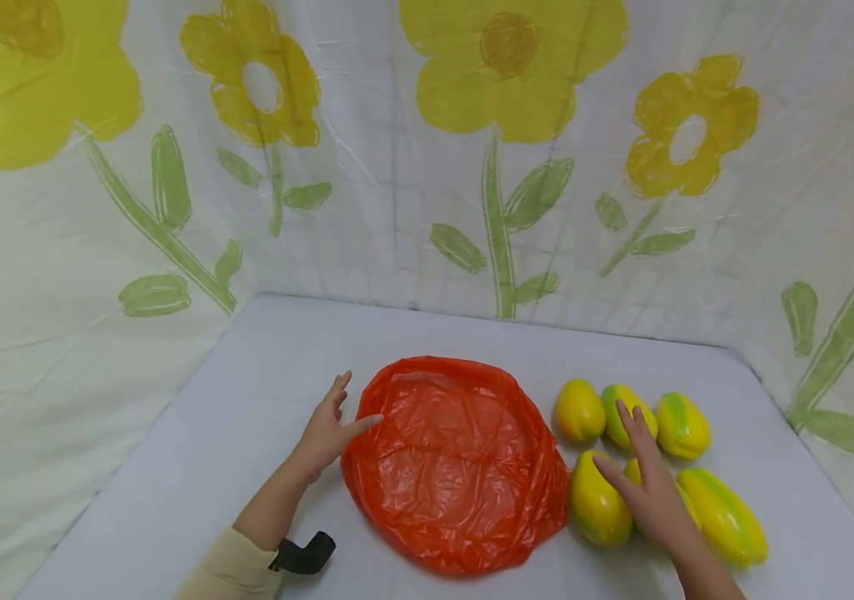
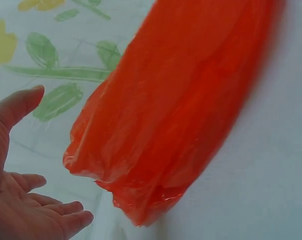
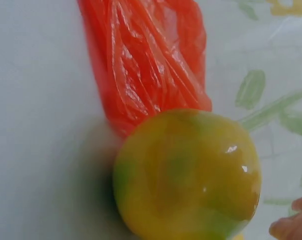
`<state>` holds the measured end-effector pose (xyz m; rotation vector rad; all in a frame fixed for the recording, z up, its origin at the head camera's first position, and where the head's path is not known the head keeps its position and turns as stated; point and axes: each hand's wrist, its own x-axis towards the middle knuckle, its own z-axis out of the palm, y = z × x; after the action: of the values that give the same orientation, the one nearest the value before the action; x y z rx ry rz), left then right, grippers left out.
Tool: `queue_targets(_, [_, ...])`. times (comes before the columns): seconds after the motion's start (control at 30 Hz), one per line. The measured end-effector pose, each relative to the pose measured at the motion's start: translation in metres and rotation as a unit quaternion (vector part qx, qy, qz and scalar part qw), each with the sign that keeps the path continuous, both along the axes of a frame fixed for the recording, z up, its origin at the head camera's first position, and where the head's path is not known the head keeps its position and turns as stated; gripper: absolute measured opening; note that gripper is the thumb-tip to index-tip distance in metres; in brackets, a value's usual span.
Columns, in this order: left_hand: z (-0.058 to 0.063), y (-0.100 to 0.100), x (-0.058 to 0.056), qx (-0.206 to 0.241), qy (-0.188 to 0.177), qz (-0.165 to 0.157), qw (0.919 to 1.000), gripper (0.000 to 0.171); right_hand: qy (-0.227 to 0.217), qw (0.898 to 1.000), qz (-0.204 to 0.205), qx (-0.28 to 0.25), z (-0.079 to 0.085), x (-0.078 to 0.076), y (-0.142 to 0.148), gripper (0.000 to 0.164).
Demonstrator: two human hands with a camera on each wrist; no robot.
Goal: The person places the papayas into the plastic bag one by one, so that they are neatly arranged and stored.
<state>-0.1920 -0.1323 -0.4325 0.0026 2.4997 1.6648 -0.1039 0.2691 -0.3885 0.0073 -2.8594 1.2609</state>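
Note:
A red plastic bag (image 1: 445, 458) stands on the table with its round mouth spread wide; inside it only crinkled plastic shows. My left hand (image 1: 325, 437) is at the bag's left rim, fingers straight and thumb held apart, reaching over the edge in the head view. In the left wrist view that hand (image 2: 28, 200) holds nothing beside the bag's tall side (image 2: 161, 120). Over the group of yellow-and-green, mango-like fruits (image 1: 601, 504) is my right hand (image 1: 655, 496), fingers extended, hiding part of them. One fruit (image 3: 188, 175) looms large in the right wrist view, with fingertips (image 3: 293, 225) off to its side.
The white table (image 1: 194, 467) extends around the bag. Several fruits, including an elongated one (image 1: 726, 517), lie on the right. A black band end (image 1: 308, 553) sticks out from the left wrist. A flower-painted white curtain (image 1: 367, 208) closes off the back and sides.

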Motion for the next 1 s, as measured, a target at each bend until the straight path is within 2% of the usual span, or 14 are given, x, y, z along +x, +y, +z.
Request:
queue_targets(0.17, [-0.012, 0.004, 0.004, 0.046, -0.012, 0.005, 0.9989, 0.081, 0.012, 0.999, 0.005, -0.034, -0.005, 0.007, -0.002, 0.067])
queue_targets(0.4, [-0.019, 0.01, 0.009, 0.083, -0.027, 0.008, 0.9962, 0.065, -0.022, 0.996, -0.001, -0.081, -0.01, 0.012, -0.004, 0.066])
queue_targets(0.5, [-0.019, 0.011, 0.01, 0.09, -0.032, 0.011, 0.9954, 0.062, -0.045, 0.995, -0.006, -0.089, -0.011, 0.014, -0.004, 0.066])
queue_targets(0.7, [-0.02, 0.011, 0.012, 0.092, -0.035, 0.013, 0.9951, 0.059, -0.087, 0.994, -0.02, -0.067, -0.014, 0.015, -0.007, 0.068])
queue_targets(0.83, [-0.021, 0.011, 0.013, 0.095, -0.033, 0.01, 0.9948, 0.056, -0.088, 0.994, -0.02, -0.064, -0.018, 0.015, -0.007, 0.067])
queue_targets(1.0, [-0.021, 0.013, 0.012, 0.086, -0.037, 0.012, 0.9955, 0.055, -0.067, 0.995, -0.017, -0.072, -0.025, 0.017, -0.003, 0.063])
